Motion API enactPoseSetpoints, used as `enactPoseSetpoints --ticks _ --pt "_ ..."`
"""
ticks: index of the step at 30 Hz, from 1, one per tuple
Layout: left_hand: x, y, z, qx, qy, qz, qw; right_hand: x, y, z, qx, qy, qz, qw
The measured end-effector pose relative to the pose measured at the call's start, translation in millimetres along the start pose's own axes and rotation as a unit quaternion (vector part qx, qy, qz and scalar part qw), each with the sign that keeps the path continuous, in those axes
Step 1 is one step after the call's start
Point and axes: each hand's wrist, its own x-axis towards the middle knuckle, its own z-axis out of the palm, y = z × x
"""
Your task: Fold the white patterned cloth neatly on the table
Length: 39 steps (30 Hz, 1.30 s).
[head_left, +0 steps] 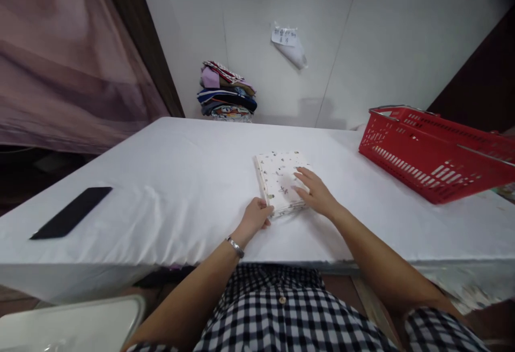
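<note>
A folded white cloth with a small scattered print lies on the white-covered table in front of me. My left hand pinches its near left corner between thumb and fingers, with a silver bracelet on that wrist. Over the cloth's right side is my right hand, its fingers spread and the palm turned down. The fingertips are at the cloth's upper surface; whether they press on it I cannot tell. The cloth's right edge is partly hidden behind this hand.
A red plastic basket stands at the right of the table. Several folded fabrics form a stack by the wall at the back. A flat black object lies at the left, and a paper note hangs on the wall.
</note>
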Motion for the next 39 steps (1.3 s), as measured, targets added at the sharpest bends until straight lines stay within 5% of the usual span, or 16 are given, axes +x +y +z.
enactPoseSetpoints --ticks 5,9,13,21,26,32,39 --pt "-3 0 -2.5 -0.001 -0.005 -0.004 1.0 14 -7 39 -0.053 -0.197 0.031 0.978" --pt "3 10 -13.8 0.025 -0.038 -0.011 0.999 8 -3 45 -0.058 -0.252 0.055 0.964" --pt "24 22 -22.6 0.032 0.003 -0.003 0.999 13 -6 34 -0.031 -0.302 0.089 0.949" --pt "41 22 -6.2 -0.051 0.011 0.03 0.998 45 -12 46 0.017 -0.234 0.074 0.969" --pt "47 13 -15.2 -0.05 -0.001 0.003 0.999 45 -18 67 0.003 -0.273 0.053 0.961" --pt "81 27 -37.1 -0.02 0.078 0.019 0.997 44 -23 62 -0.001 -0.27 0.054 0.961" --pt "113 43 -25.9 0.077 0.082 0.025 0.993 48 -30 60 0.062 -0.312 0.006 0.948"
